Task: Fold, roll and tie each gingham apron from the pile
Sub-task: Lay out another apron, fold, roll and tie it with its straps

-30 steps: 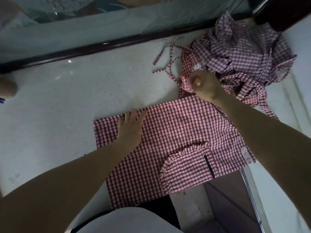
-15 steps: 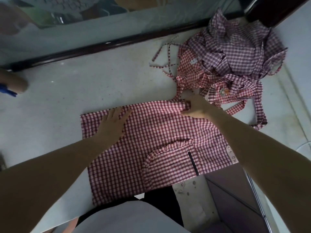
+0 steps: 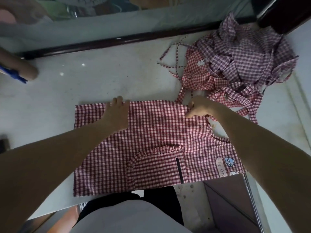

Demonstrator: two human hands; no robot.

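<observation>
A red gingham apron [image 3: 151, 132] lies spread flat on the white table [image 3: 101, 78], pocket side up, its near edge hanging over the table's front. My left hand [image 3: 117, 113] rests flat on the apron's far left part with straight fingers. My right hand [image 3: 199, 107] pinches the cloth at the apron's far right corner, where a strap leads off. The pile of gingham aprons [image 3: 235, 64], red and purple with loose ties, sits at the back right, just beyond my right hand.
A dark rail [image 3: 117, 41] with a glass pane behind it borders the table's far side. A cardboard tube with a blue object [image 3: 18, 71] lies at the left edge. A grey cabinet [image 3: 235, 199] stands below the table's front right.
My right hand came down from the pile to the apron's far right corner and took hold of it. The left hand stays flat on the cloth.
</observation>
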